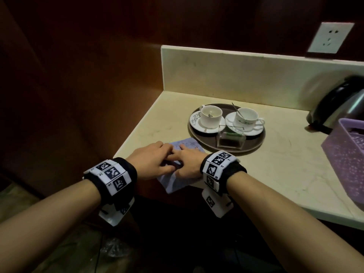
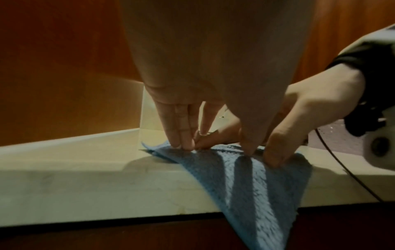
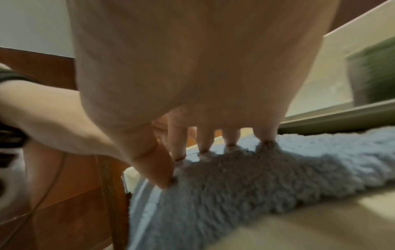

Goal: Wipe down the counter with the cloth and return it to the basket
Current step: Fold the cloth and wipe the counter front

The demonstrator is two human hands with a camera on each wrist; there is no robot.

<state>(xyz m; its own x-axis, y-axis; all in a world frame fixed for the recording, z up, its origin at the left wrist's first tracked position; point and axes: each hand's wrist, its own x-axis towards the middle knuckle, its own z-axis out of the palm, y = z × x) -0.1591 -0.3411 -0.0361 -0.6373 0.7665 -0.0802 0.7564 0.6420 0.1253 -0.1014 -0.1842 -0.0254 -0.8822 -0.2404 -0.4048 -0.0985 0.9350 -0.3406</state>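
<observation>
Both hands, left hand (image 1: 152, 161) and right hand (image 1: 188, 164), press flat-fingered on the cloth (image 1: 184, 146) at the worktop (image 1: 275, 170) edge; basket (image 1: 346, 158) lies rightward, nearer the right.

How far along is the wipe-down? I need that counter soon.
Nothing looks finished. In hand: the left hand and right hand press the blue cloth flat at the counter edge, one corner hanging over. Left: returning the cloth to the purple basket.
</observation>
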